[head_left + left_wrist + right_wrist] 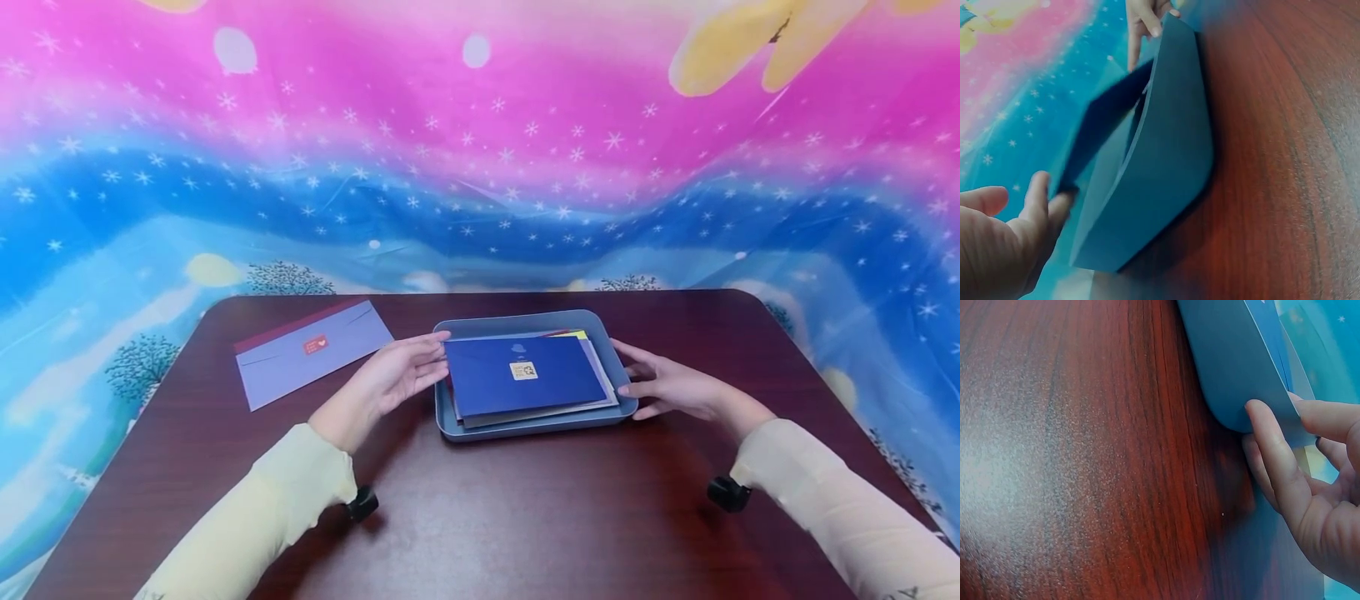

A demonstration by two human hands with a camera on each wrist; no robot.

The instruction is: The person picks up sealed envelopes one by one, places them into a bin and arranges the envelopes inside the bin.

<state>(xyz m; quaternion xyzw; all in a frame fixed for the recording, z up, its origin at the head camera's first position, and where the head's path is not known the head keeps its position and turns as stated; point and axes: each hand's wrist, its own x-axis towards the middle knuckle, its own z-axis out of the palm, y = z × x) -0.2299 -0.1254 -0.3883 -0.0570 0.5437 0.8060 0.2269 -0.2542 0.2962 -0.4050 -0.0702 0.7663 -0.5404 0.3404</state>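
Note:
A blue-grey tray (525, 432) stands on the table with a stack of envelopes in it. On top lies a dark blue envelope (487, 387) with a gold sticker; its left end looks raised in the left wrist view. My left hand (401, 371) is at that end, fingers (1037, 194) extended at the envelope's edge, thumb (988, 200) apart. My right hand (678, 387) holds the tray's right end, one digit over the rim and another finger (1266, 428) against the outer wall. Edges of lighter envelopes show beneath the blue one.
A lilac envelope (300, 371) with a dark red flap strip and a red heart sticker lies to the tray's left. The dark wood table (480, 517) has a glossy top. Behind it hangs a pink and blue snowflake cloth (480, 167).

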